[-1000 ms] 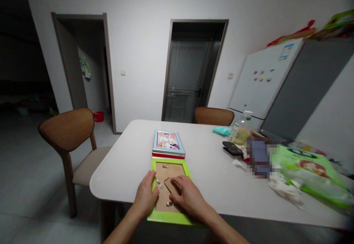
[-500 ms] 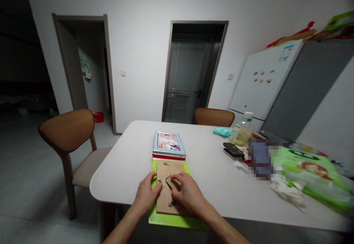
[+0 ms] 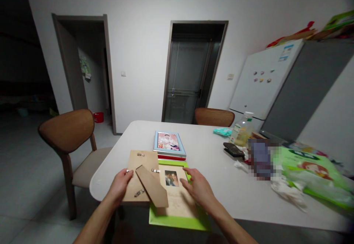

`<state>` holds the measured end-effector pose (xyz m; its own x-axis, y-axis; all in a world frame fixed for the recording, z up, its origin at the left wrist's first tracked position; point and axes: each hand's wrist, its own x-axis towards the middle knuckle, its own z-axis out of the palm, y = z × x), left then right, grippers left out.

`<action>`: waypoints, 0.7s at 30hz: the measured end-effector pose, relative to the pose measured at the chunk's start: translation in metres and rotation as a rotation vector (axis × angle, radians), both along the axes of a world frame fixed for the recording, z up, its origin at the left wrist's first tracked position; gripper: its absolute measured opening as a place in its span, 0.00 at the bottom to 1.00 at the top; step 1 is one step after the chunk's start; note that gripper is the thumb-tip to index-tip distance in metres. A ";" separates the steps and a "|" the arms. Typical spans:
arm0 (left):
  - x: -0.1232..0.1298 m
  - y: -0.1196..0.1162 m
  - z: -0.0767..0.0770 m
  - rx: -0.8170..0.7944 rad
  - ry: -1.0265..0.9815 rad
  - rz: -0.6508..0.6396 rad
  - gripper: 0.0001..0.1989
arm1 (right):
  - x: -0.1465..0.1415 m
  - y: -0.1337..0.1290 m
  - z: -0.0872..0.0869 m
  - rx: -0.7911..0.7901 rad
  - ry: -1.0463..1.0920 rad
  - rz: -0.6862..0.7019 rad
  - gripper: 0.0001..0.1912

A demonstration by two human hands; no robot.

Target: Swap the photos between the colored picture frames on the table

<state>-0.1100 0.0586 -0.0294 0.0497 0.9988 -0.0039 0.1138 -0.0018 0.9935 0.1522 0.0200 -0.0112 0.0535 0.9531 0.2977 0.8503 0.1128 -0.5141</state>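
Observation:
My left hand (image 3: 121,186) grips the left edge of a brown backing board (image 3: 134,177), which has metal clips and a slanting stand leg (image 3: 153,190) on its face. The board is lifted off to the left of a lime-green picture frame (image 3: 177,222) lying face down at the table's front edge. Inside the frame shows a beige sheet with a small photo (image 3: 172,178) on it. Over the frame's right side is my right hand (image 3: 197,188), fingers apart and holding nothing. Just beyond lies a stack of frames, a light-blue one (image 3: 169,143) on top and a red one under it.
On the white table's (image 3: 207,185) right side are a bottle (image 3: 241,131), a black wallet-like item (image 3: 233,149), crumpled tissues (image 3: 287,192), a teal packet (image 3: 222,131) and a green package (image 3: 312,170). Wooden chairs (image 3: 66,129) stand at the left and far side.
The backing board has come off the green frame and moved left in my left hand, baring the sheet and photo. My right hand has let go of the board and shifted slightly right.

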 end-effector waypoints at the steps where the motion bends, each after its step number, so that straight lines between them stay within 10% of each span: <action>1: -0.010 0.001 0.000 -0.019 0.009 0.004 0.14 | 0.009 0.001 -0.006 -0.040 -0.043 -0.053 0.23; 14: -0.047 0.013 0.006 0.070 0.531 0.211 0.25 | 0.029 0.012 -0.020 -0.178 0.035 -0.164 0.28; 18: -0.004 -0.007 0.009 0.205 0.586 0.168 0.23 | 0.025 0.004 -0.005 -0.339 0.626 -0.067 0.34; 21: 0.052 -0.038 0.010 0.360 0.539 -0.098 0.26 | 0.015 -0.005 0.011 -0.384 0.934 -0.004 0.37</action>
<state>-0.0579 0.0202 -0.0191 0.2248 0.9334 0.2797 0.5781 -0.3589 0.7328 0.1670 0.0152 -0.0003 0.1122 0.9750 -0.1917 0.0890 -0.2020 -0.9753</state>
